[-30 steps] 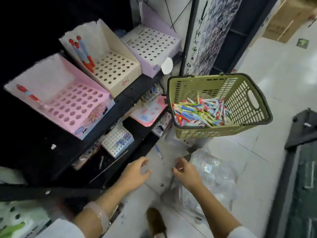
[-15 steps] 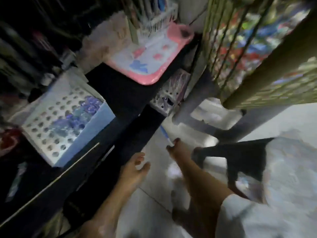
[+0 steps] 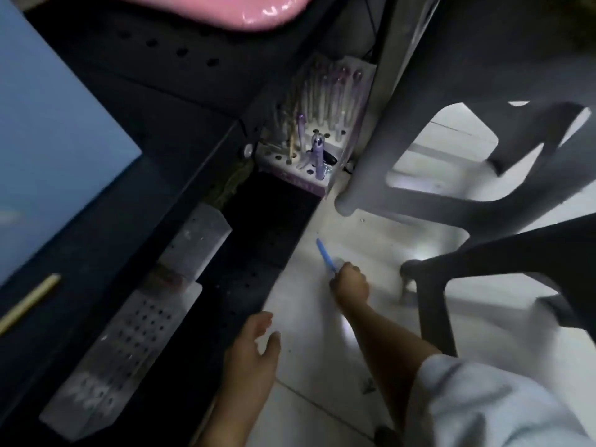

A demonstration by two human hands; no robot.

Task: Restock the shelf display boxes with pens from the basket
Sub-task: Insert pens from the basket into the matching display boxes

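A blue pen (image 3: 325, 255) lies on the pale floor tiles beside the black bottom shelf. My right hand (image 3: 351, 283) reaches down to it, fingers closed on its near end. My left hand (image 3: 253, 346) hovers open lower left, at the shelf edge, holding nothing. A small purple display box (image 3: 325, 182) with several lilac pens (image 3: 318, 150) stands at the far end of the bottom shelf. Two clear perforated pen trays (image 3: 129, 346) lie on the dark shelf at left. The basket is out of view.
A grey plastic stool's legs (image 3: 374, 146) stand right of the pen, with a darker leg (image 3: 432, 304) close to my right hand. A blue box side (image 3: 51, 137) fills the left; a pink tray edge (image 3: 245, 14) hangs above. A pencil-like stick (image 3: 29, 301) lies at left.
The view has dropped from the shelves and basket to floor level. My right hand has reached down and closed on the blue pen on the floor; my left hand followed, still open.
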